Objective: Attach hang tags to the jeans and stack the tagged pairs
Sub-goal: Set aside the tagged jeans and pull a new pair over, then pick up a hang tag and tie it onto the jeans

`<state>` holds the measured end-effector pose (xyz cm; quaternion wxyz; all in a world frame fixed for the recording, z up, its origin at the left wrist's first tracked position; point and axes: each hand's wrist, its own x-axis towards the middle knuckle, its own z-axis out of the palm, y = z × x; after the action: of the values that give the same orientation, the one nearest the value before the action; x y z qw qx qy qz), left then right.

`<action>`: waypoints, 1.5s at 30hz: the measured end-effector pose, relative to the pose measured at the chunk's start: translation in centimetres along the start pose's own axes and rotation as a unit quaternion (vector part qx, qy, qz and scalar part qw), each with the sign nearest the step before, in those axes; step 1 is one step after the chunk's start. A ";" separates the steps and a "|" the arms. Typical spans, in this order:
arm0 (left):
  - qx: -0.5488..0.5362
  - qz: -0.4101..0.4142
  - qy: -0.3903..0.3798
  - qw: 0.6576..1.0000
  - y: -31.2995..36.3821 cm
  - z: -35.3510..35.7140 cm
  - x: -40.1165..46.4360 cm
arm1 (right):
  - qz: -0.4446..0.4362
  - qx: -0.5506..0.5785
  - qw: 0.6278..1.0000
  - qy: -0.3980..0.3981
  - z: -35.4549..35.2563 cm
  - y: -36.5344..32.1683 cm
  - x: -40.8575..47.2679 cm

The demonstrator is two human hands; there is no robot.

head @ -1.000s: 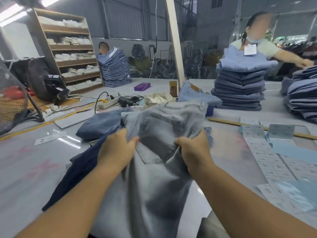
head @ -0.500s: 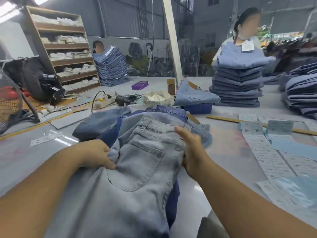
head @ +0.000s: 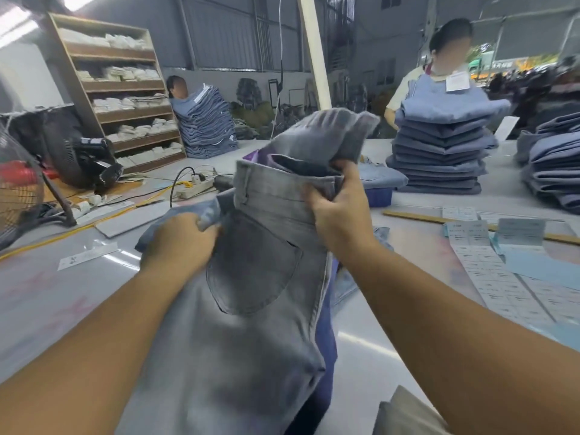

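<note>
We hold the grey jeans (head: 266,277) up off the tabletop (head: 56,296) with both hands: our right hand (head: 337,211) has its grip curled tight round the waistband at the top, and our left hand (head: 180,243) clutches a bunched fold of denim lower and to the left. Sheets of hang tags (head: 502,277) lie flat to the right of our right grip, and stacks of folded jeans (head: 439,152) stand beyond it.

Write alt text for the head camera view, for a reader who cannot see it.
Two bare hands lift a pair of grey jeans by the waistband over a grey table: the left hand grips one side, the right hand the other. Sheets of paper tags lie to the right, a tall stack of folded blue jeans behind.
</note>
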<state>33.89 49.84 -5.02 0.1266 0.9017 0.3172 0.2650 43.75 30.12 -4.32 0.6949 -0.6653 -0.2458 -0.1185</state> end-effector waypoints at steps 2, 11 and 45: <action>0.102 -0.005 -0.018 0.995 0.6 1.1 -0.9 | 0.165 -0.122 0.978 -0.020 -0.1 1.3 0.3; 0.188 0.094 -0.120 0.970 0.2 8.6 -7.6 | 0.165 -0.431 0.852 -0.245 2.8 6.6 -7.1; -0.001 0.512 -0.341 0.788 27.2 -11.1 -40.4 | 0.130 -0.519 0.789 -0.300 -33.5 -24.1 -37.3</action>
<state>14.81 3.83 -1.12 0.0732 0.9635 -0.2552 -0.0337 6.33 -10.98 -1.81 0.1447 -0.9536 -0.2550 0.0688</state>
